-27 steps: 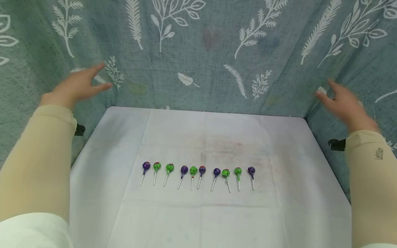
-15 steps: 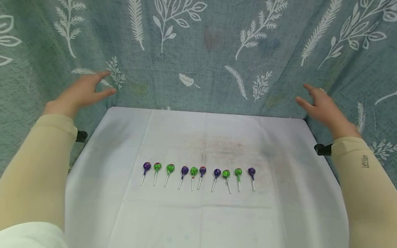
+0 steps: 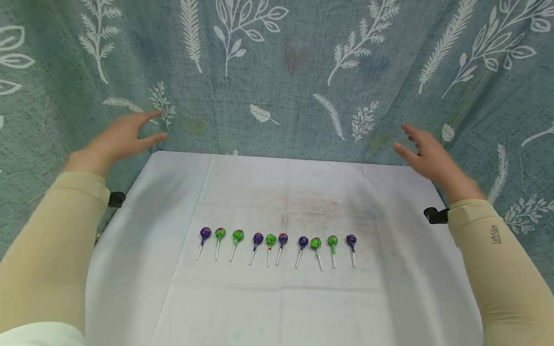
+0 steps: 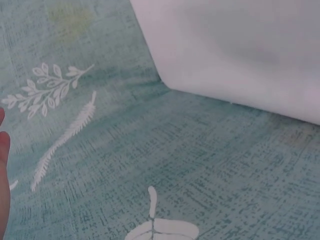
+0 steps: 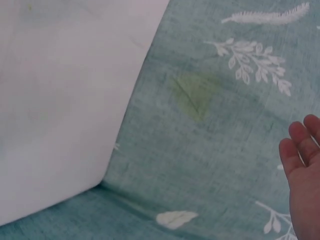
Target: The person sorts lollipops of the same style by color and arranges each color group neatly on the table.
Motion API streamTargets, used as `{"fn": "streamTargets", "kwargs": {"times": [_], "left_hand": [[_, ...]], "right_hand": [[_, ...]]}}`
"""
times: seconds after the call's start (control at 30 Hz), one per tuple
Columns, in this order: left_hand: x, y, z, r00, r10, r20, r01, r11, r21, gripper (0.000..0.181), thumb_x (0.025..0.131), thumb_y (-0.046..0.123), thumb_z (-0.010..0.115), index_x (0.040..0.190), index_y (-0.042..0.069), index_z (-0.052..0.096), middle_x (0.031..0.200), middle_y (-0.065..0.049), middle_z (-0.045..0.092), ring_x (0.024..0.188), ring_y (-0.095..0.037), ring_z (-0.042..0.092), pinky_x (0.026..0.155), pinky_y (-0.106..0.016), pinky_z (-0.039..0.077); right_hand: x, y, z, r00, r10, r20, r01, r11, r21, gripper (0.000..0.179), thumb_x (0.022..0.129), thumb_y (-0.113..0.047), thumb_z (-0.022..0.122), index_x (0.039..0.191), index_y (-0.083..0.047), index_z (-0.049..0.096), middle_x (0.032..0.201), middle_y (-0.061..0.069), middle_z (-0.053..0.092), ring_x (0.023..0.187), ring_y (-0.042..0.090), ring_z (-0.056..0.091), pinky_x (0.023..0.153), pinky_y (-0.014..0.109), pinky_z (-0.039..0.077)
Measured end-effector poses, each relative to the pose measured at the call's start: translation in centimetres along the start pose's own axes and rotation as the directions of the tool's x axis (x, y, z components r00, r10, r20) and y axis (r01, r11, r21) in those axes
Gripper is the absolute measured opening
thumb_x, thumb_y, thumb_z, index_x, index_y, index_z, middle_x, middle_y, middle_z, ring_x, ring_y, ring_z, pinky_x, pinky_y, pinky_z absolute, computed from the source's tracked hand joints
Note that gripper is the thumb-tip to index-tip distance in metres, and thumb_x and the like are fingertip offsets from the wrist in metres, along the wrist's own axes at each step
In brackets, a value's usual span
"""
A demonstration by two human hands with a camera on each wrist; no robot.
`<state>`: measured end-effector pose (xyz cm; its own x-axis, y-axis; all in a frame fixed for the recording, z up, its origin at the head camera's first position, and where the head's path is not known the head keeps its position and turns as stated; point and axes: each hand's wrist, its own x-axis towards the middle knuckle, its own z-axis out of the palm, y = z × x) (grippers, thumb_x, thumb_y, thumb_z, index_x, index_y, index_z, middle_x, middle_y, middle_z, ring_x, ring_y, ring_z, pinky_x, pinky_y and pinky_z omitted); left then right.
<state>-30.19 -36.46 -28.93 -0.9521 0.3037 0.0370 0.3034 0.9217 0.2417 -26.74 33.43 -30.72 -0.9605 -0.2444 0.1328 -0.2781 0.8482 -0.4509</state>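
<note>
Several lollipops lie in a row across the white-covered table [image 3: 277, 307], sticks toward me. Some have purple wrappers, such as the purple lollipop [image 3: 205, 233] at the left end and another purple lollipop [image 3: 351, 239] at the right end. Others are green, like the green lollipop [image 3: 238, 236]. My left hand [image 3: 119, 139] is raised over the table's far left corner, fingers extended and holding nothing. Over the far right side my right hand [image 3: 433, 156] hangs in the air, fingers relaxed and apart from the thumb. Both hands are well away from the lollipops.
A teal curtain [image 3: 294, 86] with white leaf prints rises behind the table and along both sides. Black wrist mounts show below the left cuff [image 3: 116, 199] and by the right cuff [image 3: 436, 216]. Faint reddish stains mark the cloth behind the lollipops.
My right hand has moved inward to the left and somewhat down. The left hand has shifted slightly right and down. The lollipops lie as before.
</note>
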Motion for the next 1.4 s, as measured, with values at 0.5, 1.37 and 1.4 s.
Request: {"fn": "streamTargets", "kwargs": {"times": [0.5, 1.37, 1.4], "left_hand": [[-0.7, 2.2, 1.4, 0.999, 0.042, 0.008, -0.042, 0.998, -0.046, 0.067, 0.088, 0.054, 0.044, 0.144, 0.035, 0.011, 0.145, -0.014, 0.023, 0.126, -0.043, 0.022, 0.089, -0.065, 0.022], [-3.4, 3.3, 5.6, 0.995, 0.103, 0.007, -0.102, 0.990, -0.092, 0.062, 0.084, 0.056, 0.049, 0.139, 0.037, 0.027, 0.131, -0.001, 0.043, 0.122, -0.028, 0.036, 0.089, -0.053, 0.034], [-3.7, 3.4, 5.8, 0.995, 0.103, 0.003, -0.102, 0.990, -0.101, 0.062, 0.084, 0.056, 0.050, 0.139, 0.038, 0.028, 0.130, 0.000, 0.043, 0.122, -0.027, 0.036, 0.089, -0.052, 0.034]], "right_hand": [[0.3, -1.5, 3.0, 0.998, -0.061, -0.023, 0.062, 0.997, 0.038, 0.065, 0.090, -0.048, 0.045, 0.145, -0.028, 0.015, 0.142, 0.013, 0.028, 0.122, 0.037, 0.034, 0.088, 0.060, 0.033], [0.8, -7.0, 9.7, 0.977, -0.184, 0.112, 0.165, 0.974, 0.156, 0.058, 0.085, -0.056, 0.048, 0.136, -0.033, 0.034, 0.135, -0.008, 0.034, 0.117, 0.017, 0.038, 0.091, 0.045, 0.038], [0.8, -7.2, 9.9, 0.975, -0.186, 0.119, 0.166, 0.973, 0.162, 0.057, 0.085, -0.056, 0.048, 0.136, -0.034, 0.034, 0.134, -0.009, 0.034, 0.117, 0.016, 0.038, 0.091, 0.043, 0.038]]}}
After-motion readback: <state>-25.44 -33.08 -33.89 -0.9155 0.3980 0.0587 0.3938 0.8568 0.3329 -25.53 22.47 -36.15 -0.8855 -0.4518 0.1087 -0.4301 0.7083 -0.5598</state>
